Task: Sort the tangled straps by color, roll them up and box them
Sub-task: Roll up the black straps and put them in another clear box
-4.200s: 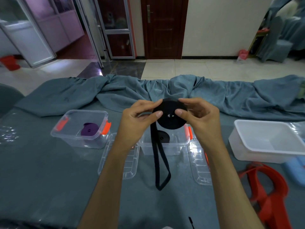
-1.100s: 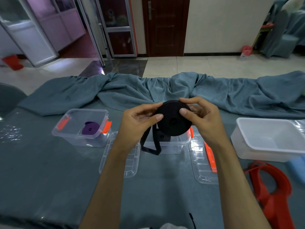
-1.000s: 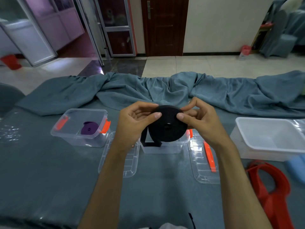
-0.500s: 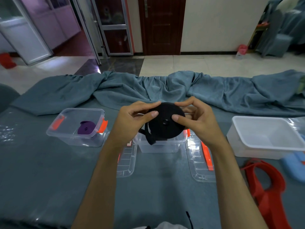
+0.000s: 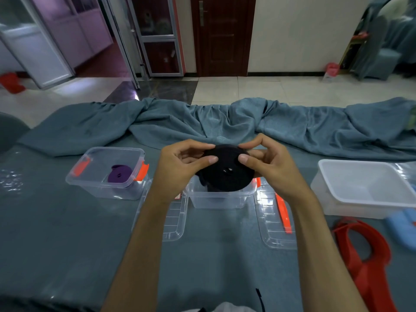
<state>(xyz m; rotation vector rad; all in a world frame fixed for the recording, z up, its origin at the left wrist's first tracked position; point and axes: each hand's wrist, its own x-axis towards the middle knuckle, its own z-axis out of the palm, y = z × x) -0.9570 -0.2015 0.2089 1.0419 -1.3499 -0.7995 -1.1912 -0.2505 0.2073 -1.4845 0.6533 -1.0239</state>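
Both hands hold a rolled black strap [image 5: 225,174] above the middle clear box [image 5: 216,200]. My left hand [image 5: 180,167] pinches the roll's left edge with thumb and fingers. My right hand [image 5: 270,167] pinches its right edge the same way. Only a short bit of loose strap shows at the roll's lower left. A rolled purple strap [image 5: 119,175] lies in the left clear box [image 5: 101,185], which has orange latches. A red strap [image 5: 369,255] lies loose on the table at the right.
Two clear lids [image 5: 173,219] [image 5: 276,230] lie flat either side of the middle box. A white tub [image 5: 360,199] stands at the right, with a blue item [image 5: 403,228] beside it. A grey-blue cloth [image 5: 225,124] is bunched along the table's far edge.
The long loose tail of the black strap has been wound onto the roll; almost none hangs now. Both hands have kept pinching the roll above the middle box.
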